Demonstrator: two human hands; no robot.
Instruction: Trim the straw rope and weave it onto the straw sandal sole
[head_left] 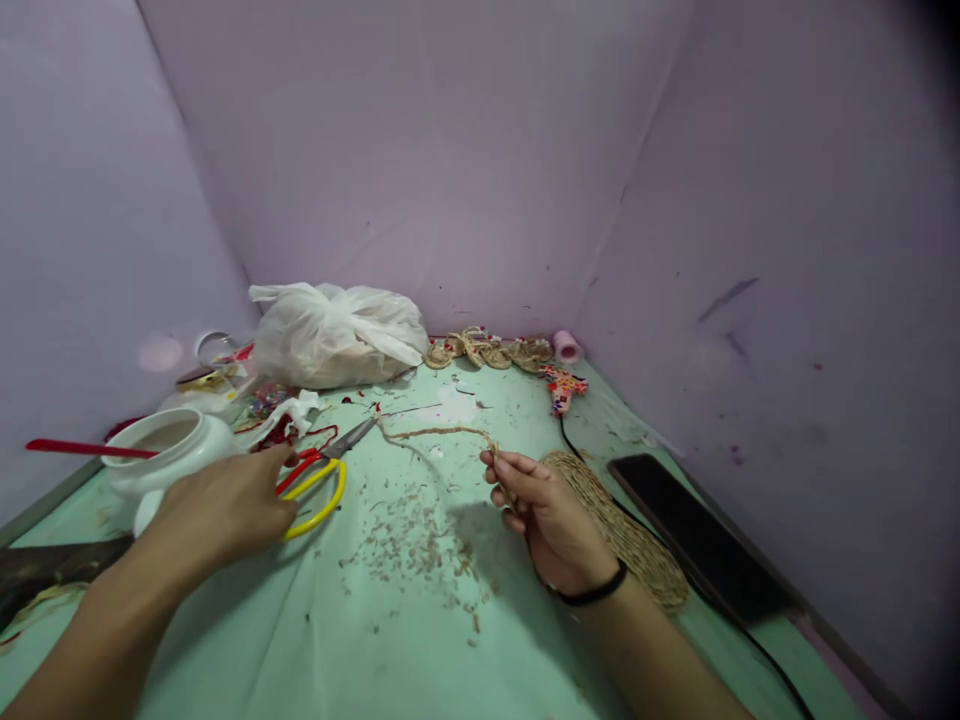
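My left hand [232,500] is at the lower left, its fingers closed around the red handle of a pair of scissors [322,480]. The other handle loop is yellow, and the blades point away to the right over the table. Between thumb and fingertips, my right hand [551,510] pinches one end of a thin straw cord [450,431], which runs left towards the blade tips. Under and beside my right wrist lies a flat woven straw sole [615,530]. Small straw clippings [420,545] are scattered between my hands.
A white pot [191,440] with a red stick stands left, behind my left hand. Farther back are a knotted plastic bag [337,335], coiled straw pieces [480,348], a pink spool [567,347] and a beaded piece [562,388]. A phone [697,535] and black cable lie right.
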